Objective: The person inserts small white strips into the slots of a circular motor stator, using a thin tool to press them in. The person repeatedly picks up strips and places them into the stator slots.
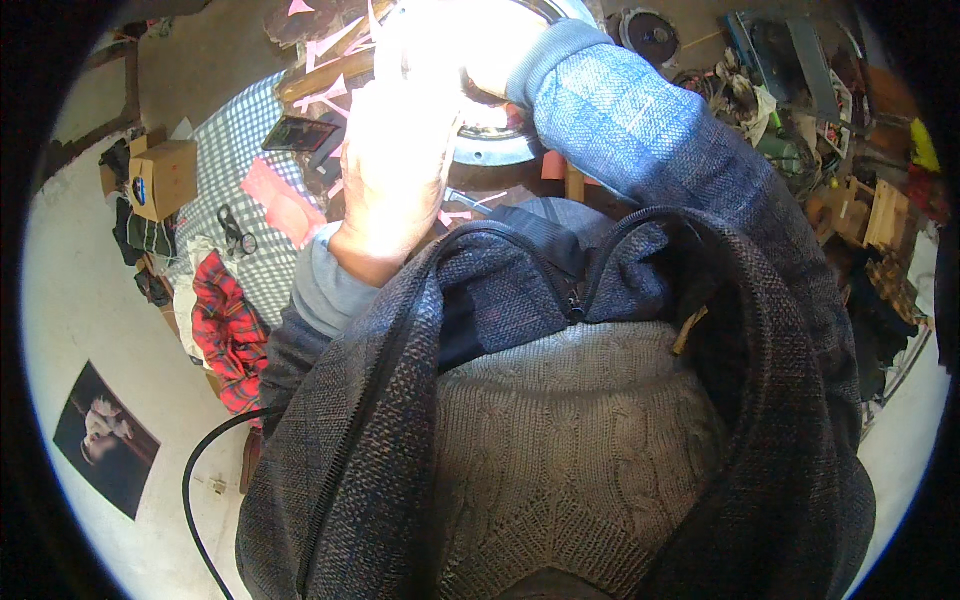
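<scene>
Strong white glare washes out the top middle of the view. My left hand (395,175) reaches up into it from a grey cuff, its fingers lost in the light. From the right, my right hand (490,55) comes in below a blue-looking sleeve, almost wholly bleached out. Both hands are at a round metal ring (497,152) with a small hole in its rim, which looks like a speaker frame. Whether either hand grips it cannot be made out. Pink cut scraps (325,98) lie to the left of my left hand.
A checked cloth (240,125) on the left bears a pink sheet (283,203), dark glasses (236,232) and a dark flat case (299,134). Beyond stands a cardboard box (163,180). A round black speaker (648,38) sits at the back right, near heaped clutter (790,150).
</scene>
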The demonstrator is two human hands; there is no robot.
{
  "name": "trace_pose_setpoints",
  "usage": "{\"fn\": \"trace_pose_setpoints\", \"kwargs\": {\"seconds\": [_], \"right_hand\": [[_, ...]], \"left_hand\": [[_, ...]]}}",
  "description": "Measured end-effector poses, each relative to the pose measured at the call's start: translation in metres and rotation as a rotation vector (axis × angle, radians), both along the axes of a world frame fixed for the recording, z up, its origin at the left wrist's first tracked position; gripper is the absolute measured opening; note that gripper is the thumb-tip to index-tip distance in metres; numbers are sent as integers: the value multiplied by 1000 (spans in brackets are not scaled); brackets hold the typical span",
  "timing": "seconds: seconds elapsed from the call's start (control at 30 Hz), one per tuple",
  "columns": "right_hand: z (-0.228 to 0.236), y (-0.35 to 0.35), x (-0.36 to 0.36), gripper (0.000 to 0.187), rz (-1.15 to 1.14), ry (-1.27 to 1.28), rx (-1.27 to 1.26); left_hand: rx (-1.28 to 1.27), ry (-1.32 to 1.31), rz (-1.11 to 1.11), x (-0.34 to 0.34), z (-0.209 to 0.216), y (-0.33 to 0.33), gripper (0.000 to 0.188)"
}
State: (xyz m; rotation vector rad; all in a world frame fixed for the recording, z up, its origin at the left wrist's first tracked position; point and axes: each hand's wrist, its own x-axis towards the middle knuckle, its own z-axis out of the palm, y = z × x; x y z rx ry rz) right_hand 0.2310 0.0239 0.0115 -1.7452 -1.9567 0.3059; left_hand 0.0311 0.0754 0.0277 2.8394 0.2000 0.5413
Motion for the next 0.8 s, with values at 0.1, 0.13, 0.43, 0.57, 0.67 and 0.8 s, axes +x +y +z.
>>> {"fn": "trace_pose_setpoints", "kwargs": {"seconds": [0.1, 0.13, 0.43, 0.57, 0.67, 0.8], "right_hand": [[-7, -1, -3, 32, -29, 4, 11], [-8, -2, -4, 31, -42, 7, 15], [-19, -2, -8, 27, -104, -5, 33], [-17, -5, -15, 26, -114, 26, 5], [-15, -7, -12, 26, -142, 16, -83], [-22, -6, -3, 26, 64, 355, 119]], "left_hand": [[-40, -31, 13, 0, 0, -1, 32], [-29, -65, 27, 1, -1, -1, 32], [-174, -38, 216, -4, -12, 14, 33], [-99, -13, 210, -2, -19, 13, 38], [-77, 14, 209, -2, -20, 13, 45], [-119, 10, 240, -3, -21, 12, 54]]}}
